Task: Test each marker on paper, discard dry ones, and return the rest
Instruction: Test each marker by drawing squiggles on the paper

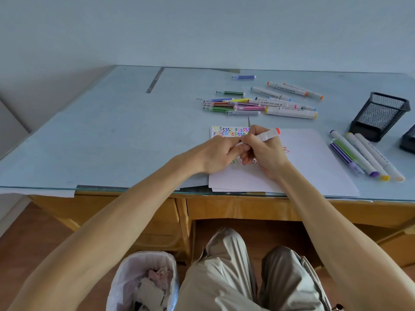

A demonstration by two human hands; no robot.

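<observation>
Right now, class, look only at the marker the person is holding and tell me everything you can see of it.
The marker is a thick white-barrelled pen with an orange-red cap end pointing up and to the right. It looks like plastic. It lies tilted above the paper, the right hand curled round its lower barrel. The left hand meets it at the lower end, where fingers hide the tip, so I cannot tell whether that end is capped.

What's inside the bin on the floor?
The bin has a pale liner and crumpled paper scraps on top. Anything below the scraps is covered, so I can't tell if markers are in there.
</observation>
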